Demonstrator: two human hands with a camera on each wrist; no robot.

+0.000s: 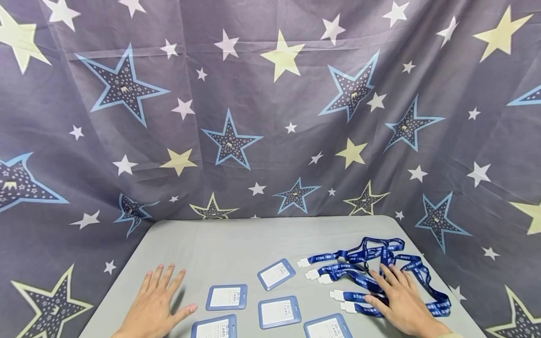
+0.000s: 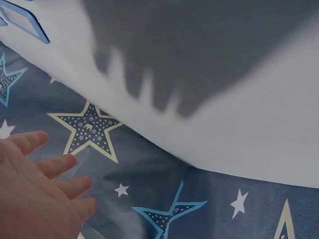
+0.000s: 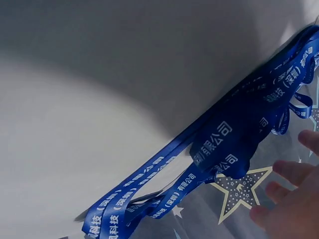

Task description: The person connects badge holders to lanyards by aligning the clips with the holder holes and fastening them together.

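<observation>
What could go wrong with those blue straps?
The straps overlap, so pulling one might tangle the others. Some lie near the right edge of the table, so a tug could slide them off. The right hand is close to several, so it might drag extras along.

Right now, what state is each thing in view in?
Blue printed lanyards: loosely bunched, overlapping.
White lanyard clips: no card holder attached; open or closed, too small to tell.
Five blue ID card holders: lying apart, two cut off by the frame.
Left grip: bare hand, fingers spread, holding nothing.
Right grip: bare hand, fingers over the lanyards; contact unclear.
Star-print backdrop: hanging, creased.
</observation>
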